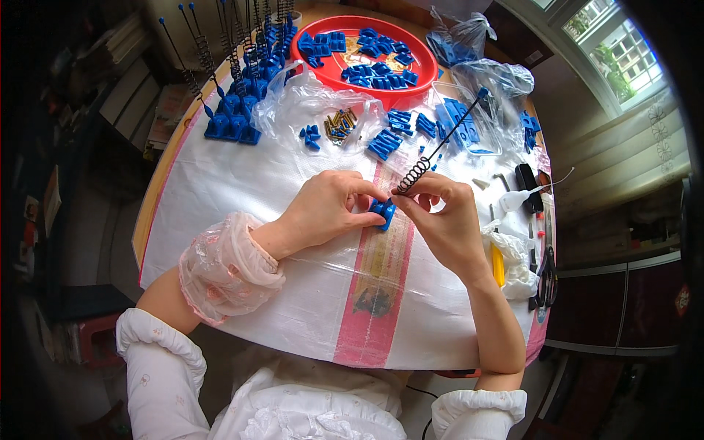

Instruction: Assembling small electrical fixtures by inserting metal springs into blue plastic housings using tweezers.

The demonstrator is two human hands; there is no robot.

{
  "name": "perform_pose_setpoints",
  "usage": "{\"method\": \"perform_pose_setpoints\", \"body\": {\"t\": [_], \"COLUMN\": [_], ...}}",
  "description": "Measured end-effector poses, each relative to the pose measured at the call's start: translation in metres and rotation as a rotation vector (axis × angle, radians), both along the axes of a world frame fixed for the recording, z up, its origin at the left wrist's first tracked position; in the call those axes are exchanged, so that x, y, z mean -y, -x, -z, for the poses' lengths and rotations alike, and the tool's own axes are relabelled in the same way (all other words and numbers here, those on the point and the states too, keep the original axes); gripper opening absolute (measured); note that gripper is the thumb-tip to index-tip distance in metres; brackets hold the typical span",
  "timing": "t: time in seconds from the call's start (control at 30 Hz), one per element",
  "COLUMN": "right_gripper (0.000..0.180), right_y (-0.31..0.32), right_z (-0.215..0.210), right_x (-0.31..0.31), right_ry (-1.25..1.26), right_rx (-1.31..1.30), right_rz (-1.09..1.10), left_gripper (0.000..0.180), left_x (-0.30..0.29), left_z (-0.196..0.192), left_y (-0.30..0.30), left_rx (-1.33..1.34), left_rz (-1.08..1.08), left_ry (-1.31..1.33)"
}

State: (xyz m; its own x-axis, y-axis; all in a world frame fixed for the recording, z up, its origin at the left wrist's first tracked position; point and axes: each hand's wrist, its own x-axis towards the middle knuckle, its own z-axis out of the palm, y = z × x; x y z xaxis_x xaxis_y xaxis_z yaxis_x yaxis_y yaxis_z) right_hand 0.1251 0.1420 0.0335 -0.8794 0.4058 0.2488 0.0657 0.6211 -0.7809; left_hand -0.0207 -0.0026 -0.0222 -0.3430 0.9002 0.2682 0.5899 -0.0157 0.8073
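Observation:
Near the middle of the table, my left hand point(328, 207) pinches a small blue plastic base point(383, 213) between thumb and fingers, low over the cloth. My right hand point(442, 213) is closed on the lower end of a black coil spring point(415, 177), just right of the base. From the coil a thin straight rod slants up and to the right, ending in a blue tip point(482, 93). The spring's bottom end is by the top of the base; my fingers hide whether the two are joined.
Finished-looking spring pieces on blue bases point(233, 126) stand at the back left. A red basin point(306, 60) holds blue parts. Brass-coloured cylinders point(340, 126) lie by a clear plastic bag point(293, 110). Scissors point(546, 277), a white squeeze bottle point(513, 199) and a yellow-handled tool point(498, 265) line the right edge.

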Motion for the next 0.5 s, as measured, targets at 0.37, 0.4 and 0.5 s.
{"method": "perform_pose_setpoints", "body": {"t": [0.37, 0.4, 0.5], "right_gripper": [0.007, 0.007, 0.007], "right_y": [-0.0001, -0.0006, -0.0004], "right_z": [0.0, -0.0002, 0.0], "right_x": [-0.0001, -0.0002, 0.0001], "right_ry": [-0.001, -0.001, -0.001], "right_rx": [0.003, 0.003, 0.01], "right_rz": [-0.002, -0.003, 0.001], "left_gripper": [0.03, 0.03, 0.029], "left_x": [-0.0002, -0.0002, 0.0002], "left_z": [0.0002, -0.0002, -0.0004], "left_y": [0.0002, -0.0001, 0.0003], "left_rx": [-0.002, -0.004, -0.005], "left_rz": [0.003, 0.003, 0.003], "left_ry": [0.009, 0.007, 0.002]}}
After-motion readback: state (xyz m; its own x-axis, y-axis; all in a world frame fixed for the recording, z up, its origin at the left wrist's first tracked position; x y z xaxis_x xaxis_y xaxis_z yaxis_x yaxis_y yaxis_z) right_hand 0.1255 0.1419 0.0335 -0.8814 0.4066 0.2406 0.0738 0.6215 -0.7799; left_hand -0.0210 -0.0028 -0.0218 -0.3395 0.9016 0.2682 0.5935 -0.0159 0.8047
